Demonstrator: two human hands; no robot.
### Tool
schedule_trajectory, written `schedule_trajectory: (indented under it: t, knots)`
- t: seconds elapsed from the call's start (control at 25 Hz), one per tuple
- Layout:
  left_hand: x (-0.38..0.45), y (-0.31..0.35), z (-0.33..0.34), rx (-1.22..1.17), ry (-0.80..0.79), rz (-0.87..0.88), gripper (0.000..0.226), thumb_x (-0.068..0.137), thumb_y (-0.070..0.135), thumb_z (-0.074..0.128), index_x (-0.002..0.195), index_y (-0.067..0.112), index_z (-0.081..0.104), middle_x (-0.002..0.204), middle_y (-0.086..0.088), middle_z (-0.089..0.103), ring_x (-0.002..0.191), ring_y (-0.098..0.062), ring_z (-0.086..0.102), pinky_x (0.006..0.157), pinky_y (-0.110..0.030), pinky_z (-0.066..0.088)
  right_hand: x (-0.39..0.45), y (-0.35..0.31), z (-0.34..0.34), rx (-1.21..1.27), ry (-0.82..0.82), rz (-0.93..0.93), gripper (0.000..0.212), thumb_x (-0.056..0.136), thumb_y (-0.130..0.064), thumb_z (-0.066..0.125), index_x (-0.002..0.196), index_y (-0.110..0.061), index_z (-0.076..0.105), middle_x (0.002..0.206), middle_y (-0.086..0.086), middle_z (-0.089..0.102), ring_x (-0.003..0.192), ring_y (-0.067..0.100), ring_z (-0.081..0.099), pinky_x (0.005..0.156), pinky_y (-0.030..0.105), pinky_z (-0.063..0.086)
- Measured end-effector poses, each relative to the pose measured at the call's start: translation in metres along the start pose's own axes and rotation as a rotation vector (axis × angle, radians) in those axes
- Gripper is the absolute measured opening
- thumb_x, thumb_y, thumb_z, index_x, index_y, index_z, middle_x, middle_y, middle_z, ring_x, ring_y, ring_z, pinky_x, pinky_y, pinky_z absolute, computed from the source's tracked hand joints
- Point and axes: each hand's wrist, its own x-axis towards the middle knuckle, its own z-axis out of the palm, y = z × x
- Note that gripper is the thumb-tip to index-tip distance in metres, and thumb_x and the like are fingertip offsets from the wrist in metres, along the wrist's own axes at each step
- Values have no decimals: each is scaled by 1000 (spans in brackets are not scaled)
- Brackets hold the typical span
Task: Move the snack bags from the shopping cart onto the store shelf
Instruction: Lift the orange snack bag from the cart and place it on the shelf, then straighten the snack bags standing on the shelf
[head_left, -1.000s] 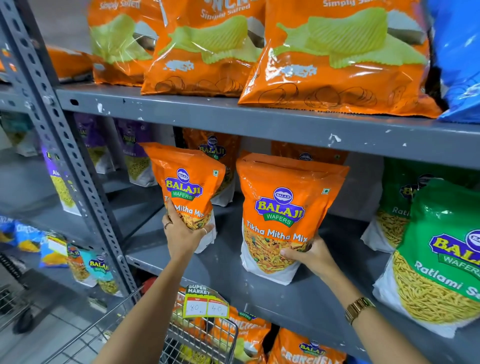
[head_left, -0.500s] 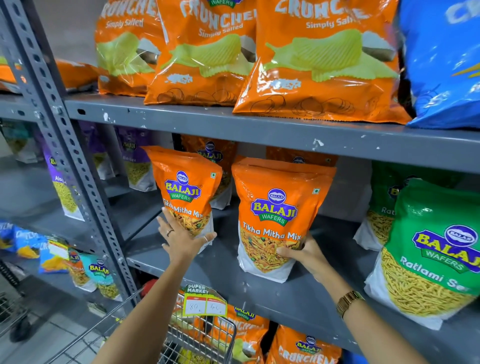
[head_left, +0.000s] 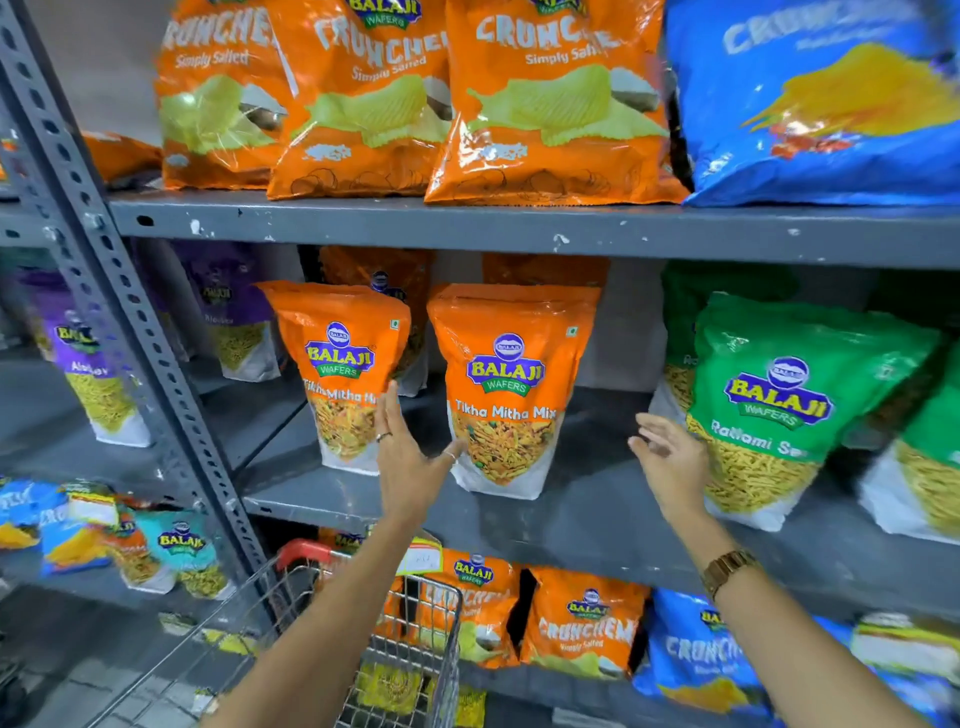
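Fingers (head_left: 390, 410) spread, both my hands empty | two orange Tikha Mitha Mix pouches (head_left: 511, 389) upright (glossy, clear-windowed) on grey shelf (head_left: 597, 519)

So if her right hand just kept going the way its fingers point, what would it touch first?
Probably bare shelf. The open right hand points up and left into the gap between the orange Tikha Mitha Mix pouch and the green Ratlami Sev bag, so the grey metal shelf seems likeliest, though depth is unclear.

Both my hands now release the two Tikha Mitha Mix bags: left hand (head_left: 402, 462) and right hand (head_left: 670, 462) hang open, drawn back toward the shelf's front edge.
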Motion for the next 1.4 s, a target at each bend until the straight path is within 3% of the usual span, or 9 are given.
schedule_trajectory:
  t: [0.12,0.24,0.4,0.6,0.76,0.92,1.04,1.2,1.4]
  knots:
    - [-16,28,12,-35,-49,43,102,68,34,76,144,21,10,155,-9,17,141,-22,21,111,-39,27,-8,7,-32,-113,263,-86,18,76,6,57,88,-5,65,81,11,66,82,36,64,68,18,46]
    - [-30,56,30,-55,-88,99,95,68,27,77,142,18,18,148,-11,30,129,-17,37,104,-34,36,-8,9,-67,-160,388,-122,19,71,-2,53,84,-8,65,82,18,69,76,33,62,66,30,45]
    - [-44,91,70,-64,-108,100,94,67,27,77,141,16,21,145,-13,37,131,-29,39,107,-40,37,0,9,-116,-211,475,-195,18,74,3,53,84,-5,65,82,21,68,74,36,62,67,36,46]
    - [-70,135,136,-170,-181,101,92,69,25,77,142,12,23,148,-7,34,134,-16,34,102,-17,24,12,27,-191,-308,527,-197,24,72,-3,54,97,-6,57,97,22,60,92,36,52,74,41,44]
    - [-92,174,228,-225,-307,5,105,65,29,79,145,15,13,154,-6,21,142,-21,19,112,-34,24,49,58,-271,-345,585,19,68,65,-3,74,121,2,37,126,30,41,118,43,37,95,48,34]
    - [-100,169,257,-233,-352,-177,129,52,22,87,145,15,-1,156,-11,10,145,-24,7,115,-42,17,55,81,-277,-274,479,261,118,52,-12,87,138,1,9,147,32,9,136,41,7,109,51,19]
    - [-102,159,263,-218,-374,-255,145,39,24,92,144,17,-7,154,-14,15,143,-28,13,116,-48,21,48,89,-276,-256,441,297,128,50,-13,89,141,-6,-1,149,30,-4,136,43,-2,107,57,18]
    - [-106,159,283,-203,-354,-244,133,36,22,91,141,24,9,138,-14,33,129,-30,35,107,-47,37,62,109,-284,-285,407,256,133,48,-14,90,142,-15,-5,150,26,-12,136,45,-1,101,62,25]
    - [-120,165,294,-157,-312,-238,126,46,26,89,141,25,6,137,-13,28,123,-29,38,101,-43,40,67,121,-282,-239,437,212,127,48,-13,89,141,-15,1,144,27,18,130,43,22,99,58,33]
